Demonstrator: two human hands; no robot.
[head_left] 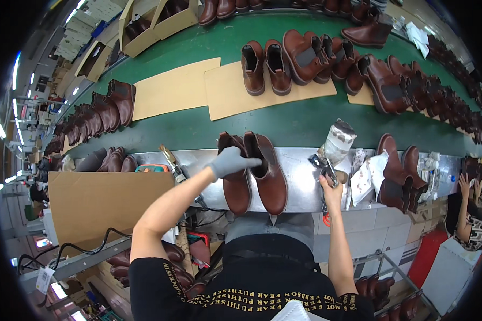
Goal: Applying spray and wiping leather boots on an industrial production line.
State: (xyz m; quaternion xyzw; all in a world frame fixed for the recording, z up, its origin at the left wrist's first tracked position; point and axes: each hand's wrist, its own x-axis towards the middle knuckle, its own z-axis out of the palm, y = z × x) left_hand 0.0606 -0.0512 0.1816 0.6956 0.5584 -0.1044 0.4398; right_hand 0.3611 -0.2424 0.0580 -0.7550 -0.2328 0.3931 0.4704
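Note:
In front of me, a pair of brown ankle boots stands upright on a metal work surface, toes toward me. My left hand, in a grey glove, rests at the boot openings. Its thumb reaches across into the right boot's opening, and its other fingers are bent at the left boot's top. It appears to grip the pair there; the fingertips are hidden. To the right of the pair, my bare right hand is wrapped round the handle of a spray gun. A cup wrapped in stained whitish material sits on top of the gun.
Beyond the metal strip runs a green surface with cardboard sheets and rows of boots. A brass-ended tool lies left, beside a large cardboard panel. Stained white cloth and another boot pair are right. A co-worker's hand shows far right.

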